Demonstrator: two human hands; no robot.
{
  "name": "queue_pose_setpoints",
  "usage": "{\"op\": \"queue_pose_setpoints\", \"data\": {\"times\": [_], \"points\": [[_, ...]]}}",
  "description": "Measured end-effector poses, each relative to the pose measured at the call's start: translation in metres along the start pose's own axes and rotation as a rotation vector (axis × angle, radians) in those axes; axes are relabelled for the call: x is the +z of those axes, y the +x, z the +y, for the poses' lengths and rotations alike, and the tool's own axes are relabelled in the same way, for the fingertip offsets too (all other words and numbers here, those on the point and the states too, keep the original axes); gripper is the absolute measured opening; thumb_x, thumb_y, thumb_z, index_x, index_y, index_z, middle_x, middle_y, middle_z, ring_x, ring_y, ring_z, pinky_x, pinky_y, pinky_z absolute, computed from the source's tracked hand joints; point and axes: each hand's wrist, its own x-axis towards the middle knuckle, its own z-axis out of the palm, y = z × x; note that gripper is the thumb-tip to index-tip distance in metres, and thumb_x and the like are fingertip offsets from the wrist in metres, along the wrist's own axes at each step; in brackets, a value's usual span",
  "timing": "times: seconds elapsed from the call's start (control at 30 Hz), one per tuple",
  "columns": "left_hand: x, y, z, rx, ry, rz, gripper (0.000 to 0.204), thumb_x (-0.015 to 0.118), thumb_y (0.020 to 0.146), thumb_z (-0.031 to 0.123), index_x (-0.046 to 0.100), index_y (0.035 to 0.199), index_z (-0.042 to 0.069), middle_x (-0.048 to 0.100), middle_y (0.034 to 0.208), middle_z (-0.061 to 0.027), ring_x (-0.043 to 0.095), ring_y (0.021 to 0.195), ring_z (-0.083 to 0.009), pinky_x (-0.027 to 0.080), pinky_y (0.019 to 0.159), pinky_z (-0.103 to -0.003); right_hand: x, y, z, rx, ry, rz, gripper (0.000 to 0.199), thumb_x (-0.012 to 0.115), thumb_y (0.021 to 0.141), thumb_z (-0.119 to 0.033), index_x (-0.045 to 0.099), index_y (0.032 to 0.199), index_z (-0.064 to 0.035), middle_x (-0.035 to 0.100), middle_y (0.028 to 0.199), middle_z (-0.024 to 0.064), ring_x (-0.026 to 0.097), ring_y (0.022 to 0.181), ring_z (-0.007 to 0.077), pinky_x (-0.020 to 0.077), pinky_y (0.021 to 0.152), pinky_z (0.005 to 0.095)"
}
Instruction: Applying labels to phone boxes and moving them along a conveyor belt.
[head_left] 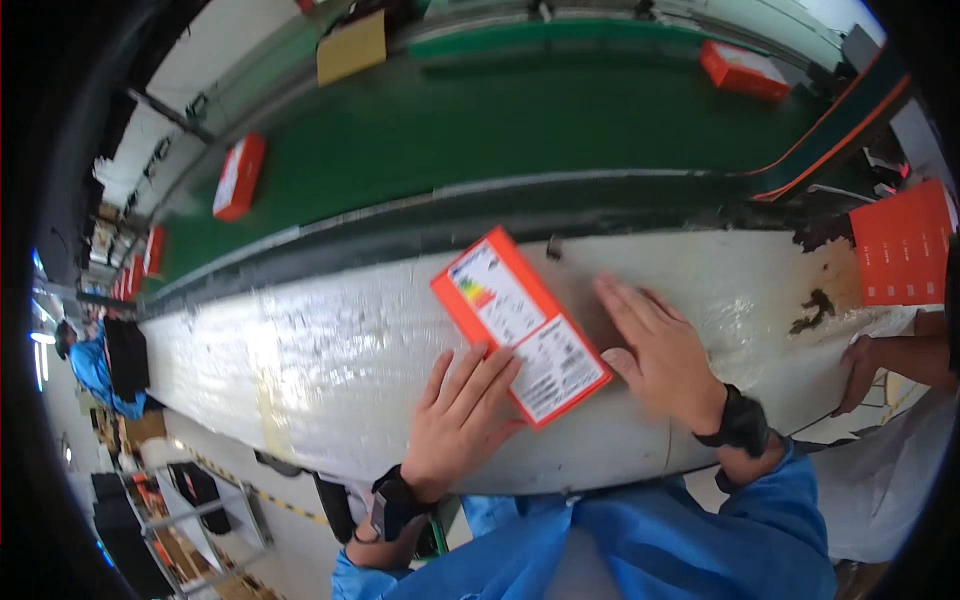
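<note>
An orange-red box [478,318] with white labels on its upper face is slanted in front of me over the pale worktop. My left hand [458,422] lies over its left edge, fingers stretched and slightly apart across the label. The thumb of that hand is close to the box's lower end. Beside the right edge is my right hand [660,350], fingers extended over the worktop and its thumb at the box's lower right corner. Slight blur softens this hand; nothing shows in its palm. Each wrist wears a dark band.
Beyond the worktop [340,350] runs a green conveyor belt [480,120]. It bears orange boxes [240,177] at left and another orange box [745,72] at far right. Another person's hand [860,375] is near a red box [903,245] at right. A person in blue [92,365] stands far left.
</note>
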Motion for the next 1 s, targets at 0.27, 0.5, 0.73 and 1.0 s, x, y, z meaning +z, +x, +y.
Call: {"op": "queue_pose_setpoints", "data": {"times": [0.27, 0.5, 0.73, 1.0], "points": [[0.049, 0.178, -0.020, -0.147, 0.109, 0.336, 0.077, 0.081, 0.068, 0.029, 0.048, 0.137, 0.019, 0.040, 0.142, -0.0107, 0.029, 0.136, -0.0407, 0.027, 0.107, -0.058, 0.000, 0.009, 0.083, 0.376, 1.020, 0.861, 0.025, 0.040, 0.103, -0.018, 0.056, 0.113, -0.0011, 0.054, 0.114, 0.0067, 0.054, 0.100, 0.0155, 0.0432, 0.092, 0.0289], [0.059, 0.348, -0.056, -0.378, 0.201, 0.531, 0.033, 0.070, 0.081, 0.023, 0.059, 0.108, 0.009, 0.056, 0.116, -0.0116, 0.052, 0.111, -0.0323, 0.044, 0.090, -0.045, 0.001, 0.019, 0.098, 0.331, 0.809, 0.923, 0.020, 0.052, 0.087, 0.001, 0.056, 0.106, -0.0036, 0.053, 0.110, 0.0075, 0.052, 0.097, 0.0161, 0.0425, 0.084, 0.0272], [0.107, 0.410, -0.087, -0.247, 0.048, 0.386, 0.041, 0.065, 0.084, 0.036, 0.060, 0.116, 0.011, 0.059, 0.113, -0.0139, 0.054, 0.111, -0.0334, 0.044, 0.093, -0.046, -0.008, 0.020, 0.086, 0.308, 0.630, 0.758, 0.015, 0.057, 0.080, 0.002, 0.058, 0.094, -0.0040, 0.055, 0.106, 0.0117, 0.055, 0.100, 0.0276, 0.0431, 0.089, 0.0351], [0.043, 0.330, -0.144, -0.079, 0.121, 0.408, 0.058, 0.066, 0.085, 0.025, 0.046, 0.139, 0.012, 0.053, 0.132, -0.0143, 0.048, 0.123, -0.0340, 0.037, 0.105, -0.044, -0.003, 0.018, 0.090, 0.292, 0.760, 0.637, 0.015, 0.057, 0.084, 0.002, 0.058, 0.098, -0.0028, 0.053, 0.108, 0.0102, 0.052, 0.100, 0.0213, 0.0431, 0.087, 0.0308]]}}
